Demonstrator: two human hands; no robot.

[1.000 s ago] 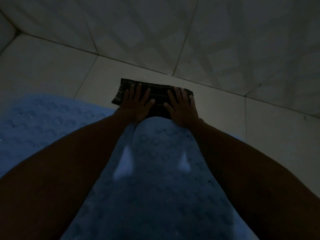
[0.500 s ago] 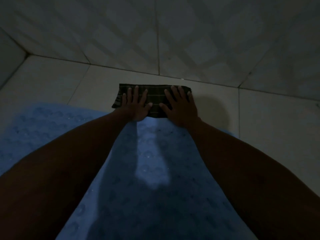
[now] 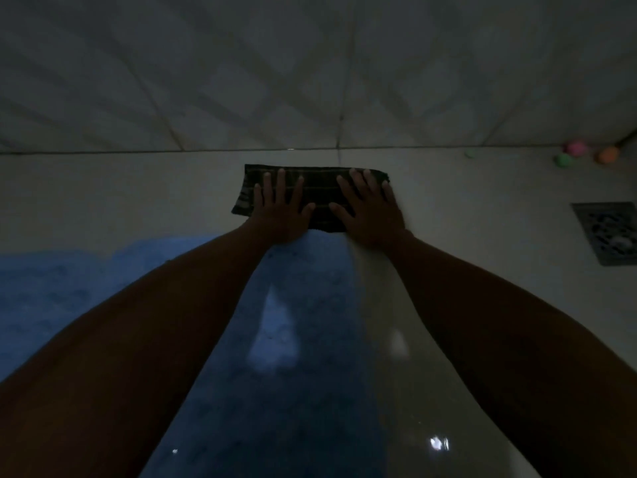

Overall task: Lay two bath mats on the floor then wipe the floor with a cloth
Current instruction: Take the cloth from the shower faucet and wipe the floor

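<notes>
Now both flat, wide hands, left (image 3: 281, 210) and right (image 3: 370, 212), press the cloth (image 3: 319, 194) at 12 o'clock; push evenly, staying off the mat (image 3: 303, 339).

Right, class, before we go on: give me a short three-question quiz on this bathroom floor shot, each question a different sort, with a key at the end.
1. True or false: both hands lie flat on the dark cloth.
2. Multiple choice: what lies on the floor to the right of the cloth, near the picture's edge? A) a bucket B) a metal floor drain C) a sponge
3. Fill in: under the person's forearms lies a ____ bath mat.

Key:
1. True. The left hand and right hand press it, fingers spread.
2. B, the floor drain.
3. Blue: the blue bath mat spreads towards the left, just short of the cloth.
</notes>
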